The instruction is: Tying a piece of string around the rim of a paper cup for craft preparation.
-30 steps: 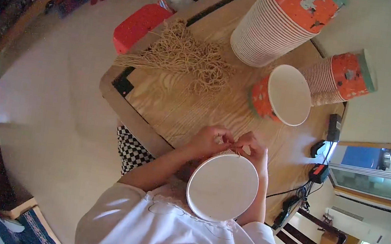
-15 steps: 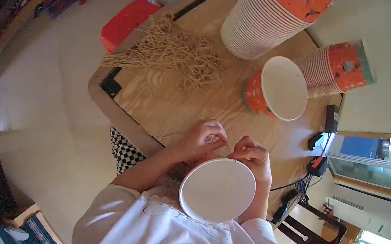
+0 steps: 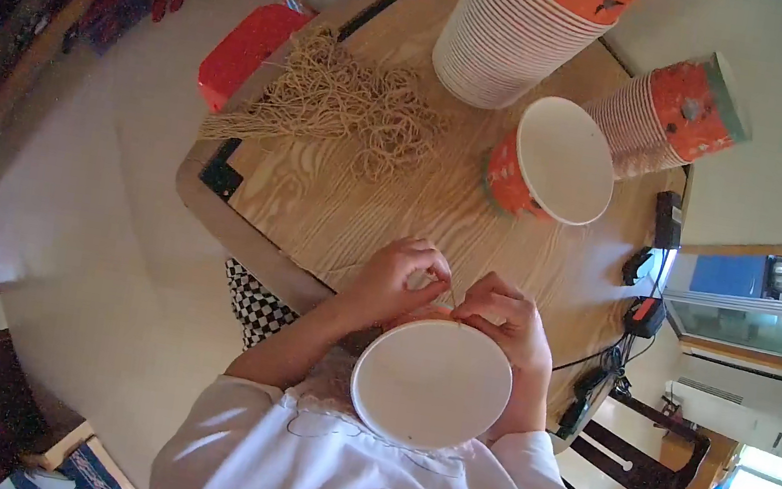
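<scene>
A white-mouthed paper bucket [image 3: 432, 384], orange outside, rests against my chest with its round opening facing up. Over its far rim, my left hand [image 3: 403, 280] pinches a thin piece of string, thumb and forefinger together. My right hand [image 3: 504, 320] is closed at the same rim, its fingertips pressed where the string meets the edge. Most of the bucket's outer wall is hidden behind the rim and my hands. Beyond them, a tangled bundle of tan string [image 3: 350, 109] lies on the wooden table [image 3: 346, 207].
An orange paper bucket [image 3: 565, 161] stands tilted in view on the table. Behind it are a tall stack of buckets [image 3: 513, 35] and a shorter stack [image 3: 668, 119]. A red container [image 3: 249, 56] sits by the left edge. Black adapters and cables [image 3: 644, 316] line the right edge.
My view has shifted slightly, so the table's things sit a little higher. Both hands stay at the bucket's rim, the left still pinching the string.
</scene>
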The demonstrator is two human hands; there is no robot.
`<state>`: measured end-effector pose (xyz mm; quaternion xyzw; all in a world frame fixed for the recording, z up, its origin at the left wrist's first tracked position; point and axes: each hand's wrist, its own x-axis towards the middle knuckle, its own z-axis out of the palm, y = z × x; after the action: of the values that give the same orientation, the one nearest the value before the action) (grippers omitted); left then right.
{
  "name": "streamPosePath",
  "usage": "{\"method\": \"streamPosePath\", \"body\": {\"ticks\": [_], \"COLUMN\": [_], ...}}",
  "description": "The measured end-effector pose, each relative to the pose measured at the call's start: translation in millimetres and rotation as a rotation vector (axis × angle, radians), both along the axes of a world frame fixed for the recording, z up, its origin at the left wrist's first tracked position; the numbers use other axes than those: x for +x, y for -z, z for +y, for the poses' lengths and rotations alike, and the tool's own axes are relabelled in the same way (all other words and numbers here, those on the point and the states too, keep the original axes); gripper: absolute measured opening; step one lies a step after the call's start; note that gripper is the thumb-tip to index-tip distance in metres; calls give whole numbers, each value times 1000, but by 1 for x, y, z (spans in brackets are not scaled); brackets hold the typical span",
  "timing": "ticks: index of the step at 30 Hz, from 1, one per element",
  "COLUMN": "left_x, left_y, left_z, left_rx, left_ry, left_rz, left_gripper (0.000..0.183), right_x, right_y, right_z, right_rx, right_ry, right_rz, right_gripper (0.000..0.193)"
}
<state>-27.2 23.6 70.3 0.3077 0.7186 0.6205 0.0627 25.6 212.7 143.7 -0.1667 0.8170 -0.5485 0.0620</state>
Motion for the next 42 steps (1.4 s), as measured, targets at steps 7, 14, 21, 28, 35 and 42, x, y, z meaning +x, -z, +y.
{"method": "streamPosePath", "body": {"ticks": [7,14,21,28,35,42], "left_x": [0,4,10,17,22,20], "left_y": [-6,-12,-27,-58,-61,-57], "left_z": [-5,-14,-15,-10,-2,-1], "left_rx": [-11,-40,-58,289,355,352], "left_ry": [14,50,9,10,-80,-70], "left_rz": [77,-70,-130,-384,-434,-428], "left_gripper": [12,12,8,3,3,4], "right_x": [5,9,18,34,33,29], "right_y": [-9,2,-3,-32,-46,-42], "right_z": [1,12,13,-2,-11,-7], "right_rx": [-50,-75,-410,-138,13,69], "right_ry": [-53,-128,-121,-71,-39,-133], "right_rz": [-76,-69,-240,-117,-91,32], "right_gripper": [9,9,24,30,34,32]}}
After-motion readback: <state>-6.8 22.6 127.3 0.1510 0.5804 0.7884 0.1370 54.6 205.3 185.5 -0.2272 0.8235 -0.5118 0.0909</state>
